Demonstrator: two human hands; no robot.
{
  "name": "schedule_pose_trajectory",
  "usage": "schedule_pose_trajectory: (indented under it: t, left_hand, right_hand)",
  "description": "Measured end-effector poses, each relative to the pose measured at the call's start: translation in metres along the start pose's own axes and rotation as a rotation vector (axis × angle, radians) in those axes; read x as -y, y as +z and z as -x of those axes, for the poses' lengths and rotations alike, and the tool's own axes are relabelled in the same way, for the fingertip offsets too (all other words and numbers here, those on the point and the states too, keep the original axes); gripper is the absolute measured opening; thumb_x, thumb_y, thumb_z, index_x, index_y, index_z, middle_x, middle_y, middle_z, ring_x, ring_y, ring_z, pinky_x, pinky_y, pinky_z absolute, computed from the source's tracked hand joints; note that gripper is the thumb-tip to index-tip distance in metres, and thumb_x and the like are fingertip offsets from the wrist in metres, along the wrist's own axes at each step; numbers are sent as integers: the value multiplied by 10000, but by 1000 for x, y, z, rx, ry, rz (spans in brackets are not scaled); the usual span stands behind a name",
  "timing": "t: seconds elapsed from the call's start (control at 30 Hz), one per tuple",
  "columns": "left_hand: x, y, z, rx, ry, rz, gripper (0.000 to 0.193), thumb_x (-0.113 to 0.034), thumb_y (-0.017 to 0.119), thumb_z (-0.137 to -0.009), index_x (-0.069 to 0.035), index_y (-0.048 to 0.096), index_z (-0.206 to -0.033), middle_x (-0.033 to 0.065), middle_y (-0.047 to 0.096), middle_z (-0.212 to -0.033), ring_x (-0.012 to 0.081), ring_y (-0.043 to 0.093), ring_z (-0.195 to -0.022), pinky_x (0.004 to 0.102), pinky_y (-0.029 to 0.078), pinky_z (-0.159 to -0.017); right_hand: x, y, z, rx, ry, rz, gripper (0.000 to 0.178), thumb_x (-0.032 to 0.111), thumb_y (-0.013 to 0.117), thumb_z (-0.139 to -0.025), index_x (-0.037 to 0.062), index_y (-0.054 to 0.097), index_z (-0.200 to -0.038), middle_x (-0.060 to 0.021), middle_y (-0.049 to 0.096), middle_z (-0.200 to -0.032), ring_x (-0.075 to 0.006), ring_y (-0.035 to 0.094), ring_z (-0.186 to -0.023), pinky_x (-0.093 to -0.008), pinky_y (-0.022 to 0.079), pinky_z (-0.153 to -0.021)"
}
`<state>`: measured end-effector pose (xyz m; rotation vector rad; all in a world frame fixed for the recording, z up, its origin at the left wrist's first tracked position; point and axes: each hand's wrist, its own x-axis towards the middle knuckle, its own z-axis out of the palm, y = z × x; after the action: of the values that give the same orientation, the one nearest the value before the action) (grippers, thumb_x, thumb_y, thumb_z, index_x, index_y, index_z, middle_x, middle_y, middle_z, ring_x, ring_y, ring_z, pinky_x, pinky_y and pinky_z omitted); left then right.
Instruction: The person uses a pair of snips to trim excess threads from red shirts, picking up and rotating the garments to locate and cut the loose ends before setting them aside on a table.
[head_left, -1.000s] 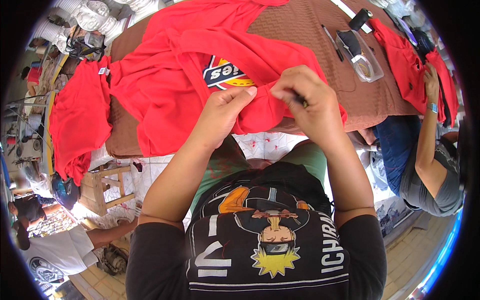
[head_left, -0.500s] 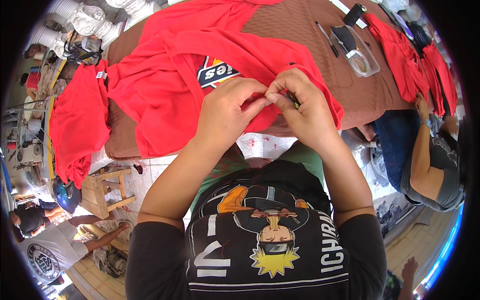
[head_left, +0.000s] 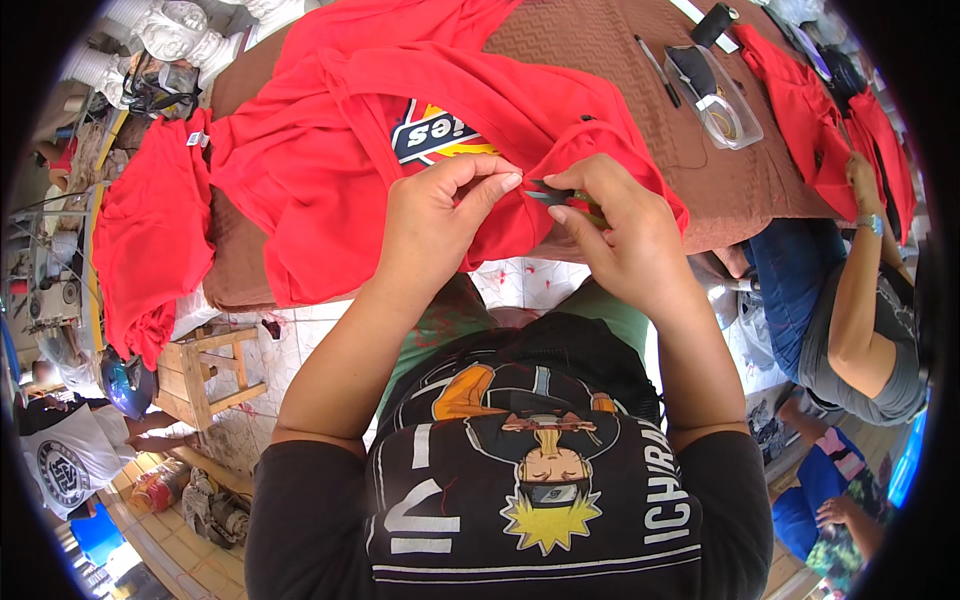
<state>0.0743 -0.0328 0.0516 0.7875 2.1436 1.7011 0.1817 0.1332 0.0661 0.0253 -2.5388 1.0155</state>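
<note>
Small dark-bladed snips (head_left: 550, 198): swung out into view, gripped in right hand (head_left: 628, 228)
Left hand (head_left: 432, 212): pinched; I can't tell on what
Red cloth garment (head_left: 320, 190): beneath both hands
Clear plastic box (head_left: 748, 128): black pouch (head_left: 690, 68), pale coil (head_left: 712, 102)

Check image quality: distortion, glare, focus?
Head view: strong fisheye, black corners; head view: white floor tiles beneath the person look washed out, bluish-white glare at the right rim; head view: snips in the right hand fairly crisp, left-rim background softer.
</note>
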Motion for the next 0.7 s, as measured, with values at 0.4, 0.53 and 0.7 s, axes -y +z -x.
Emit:
schedule_pose_trajectory:
  t: [0.4,0.53,0.7]
  left_hand:
    - [-89,-74,2,392,765,-171,585,-552,442,-941,-102,725,-696,51,575,-1029,283,503,-1018,499,319,-982]
    - [-91,-92,17,373,735,-174,736,-656,298,-943,-120,715,-660,44,534,-1020,268,452,-1052,480,285,-996]
    - [-89,-82,22,215,703,-141,516,-520,445,-967,-96,656,-765,69,527,-1029,270,452,-1097,465,299,-997]
  right_hand:
    - [-1,-23,-8,-111,2,-48,257,43,712,-789,39,630,-1033,-100,618,-886,-237,634,-746,-314,514,-636]
    - [0,-31,-10,-124,27,-90,266,26,722,-786,33,628,-1035,-113,621,-889,-216,629,-780,-304,511,-664]
    - [-4,-35,-9,-104,-59,-51,279,38,732,-775,39,634,-1036,-98,642,-884,-218,631,-757,-308,511,-670]
